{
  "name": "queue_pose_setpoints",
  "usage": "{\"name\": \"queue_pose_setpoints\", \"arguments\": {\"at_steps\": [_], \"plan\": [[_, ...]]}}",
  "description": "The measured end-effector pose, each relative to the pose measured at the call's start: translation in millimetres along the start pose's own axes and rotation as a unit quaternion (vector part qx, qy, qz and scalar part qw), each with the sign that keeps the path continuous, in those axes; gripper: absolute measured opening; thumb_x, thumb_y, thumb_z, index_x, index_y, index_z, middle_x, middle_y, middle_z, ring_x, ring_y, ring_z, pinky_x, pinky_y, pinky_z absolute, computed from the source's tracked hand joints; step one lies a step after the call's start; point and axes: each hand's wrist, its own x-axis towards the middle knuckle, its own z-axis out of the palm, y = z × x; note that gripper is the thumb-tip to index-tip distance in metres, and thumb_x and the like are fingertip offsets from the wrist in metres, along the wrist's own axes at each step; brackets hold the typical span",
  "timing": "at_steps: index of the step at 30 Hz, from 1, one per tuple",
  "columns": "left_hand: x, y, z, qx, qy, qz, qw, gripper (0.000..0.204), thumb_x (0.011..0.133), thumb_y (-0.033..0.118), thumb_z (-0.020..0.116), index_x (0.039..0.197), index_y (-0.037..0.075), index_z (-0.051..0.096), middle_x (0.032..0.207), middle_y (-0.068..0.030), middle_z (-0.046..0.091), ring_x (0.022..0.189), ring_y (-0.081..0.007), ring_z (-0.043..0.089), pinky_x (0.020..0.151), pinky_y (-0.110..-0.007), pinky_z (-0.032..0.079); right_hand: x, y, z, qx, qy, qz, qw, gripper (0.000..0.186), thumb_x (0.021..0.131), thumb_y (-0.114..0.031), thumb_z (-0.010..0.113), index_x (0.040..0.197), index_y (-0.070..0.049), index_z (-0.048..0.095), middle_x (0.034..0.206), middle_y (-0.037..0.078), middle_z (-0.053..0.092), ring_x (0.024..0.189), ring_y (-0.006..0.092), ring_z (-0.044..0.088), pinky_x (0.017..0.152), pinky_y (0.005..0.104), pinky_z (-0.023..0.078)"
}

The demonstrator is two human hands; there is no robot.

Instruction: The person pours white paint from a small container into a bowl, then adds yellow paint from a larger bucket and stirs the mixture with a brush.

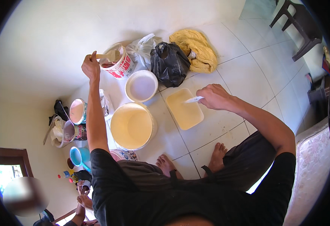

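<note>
My left hand (91,68) is closed round the light wooden handle of a flat paintbrush (113,56). The brush's broad pale end is over the mouth of a white and red bucket (122,68). My right hand (214,97) is closed on a slim white tool (193,100), whose kind I cannot make out. Its tip points over a pale yellow rectangular tray (199,117) on the floor. Left of the tray stands a large open bucket (150,128), cream inside. A smaller white tub (154,90) holding something greyish-white sits behind that bucket.
A black plastic bag (168,64), a white bag (142,47) and a yellow sack (200,52) lie by the wall. Several paint containers and a turquoise bucket (80,155) line the left. Another person's hand (84,200) shows lower left. A dark chair (302,26) and mattress (313,162) are right.
</note>
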Motion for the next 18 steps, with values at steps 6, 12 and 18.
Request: {"name": "queue_pose_setpoints", "arguments": {"at_steps": [6, 12, 18], "plan": [[-10, 0, -5, -0.012, -0.013, -0.007, 1.000, 0.038, 0.097, 0.035, 0.069, 0.088, -0.001, 0.074, 0.067, -0.0139, 0.070, 0.059, -0.0237, 0.071, 0.057, -0.037, 0.052, -4, 5, 4, 0.004, -0.002, 0.000, 1.000, 0.014, 0.083, -0.014, 0.071, 0.083, 0.000, 0.069, 0.077, 0.021, 0.070, 0.077, 0.0413, 0.069, 0.071, 0.0510, 0.054], [-15, -3, 4, -0.067, -0.020, -0.010, 0.998, 0.034, 0.097, 0.031, 0.069, 0.094, -0.002, 0.074, 0.077, -0.0176, 0.072, 0.064, -0.0258, 0.072, 0.061, -0.038, 0.053, -2, 7, 6, -0.006, 0.001, -0.005, 1.000, 0.011, 0.084, -0.012, 0.071, 0.087, -0.002, 0.069, 0.078, 0.019, 0.070, 0.076, 0.0394, 0.068, 0.071, 0.0495, 0.053], [-15, -17, 21, 0.006, -0.044, -0.013, 0.999, 0.028, 0.096, 0.027, 0.069, 0.094, -0.001, 0.074, 0.082, -0.0202, 0.072, 0.072, -0.0357, 0.068, 0.067, -0.045, 0.051, 0, 3, 4, -0.006, -0.011, -0.006, 1.000, 0.011, 0.085, -0.012, 0.070, 0.085, -0.002, 0.069, 0.078, 0.019, 0.070, 0.077, 0.0396, 0.068, 0.071, 0.0498, 0.053]]}}
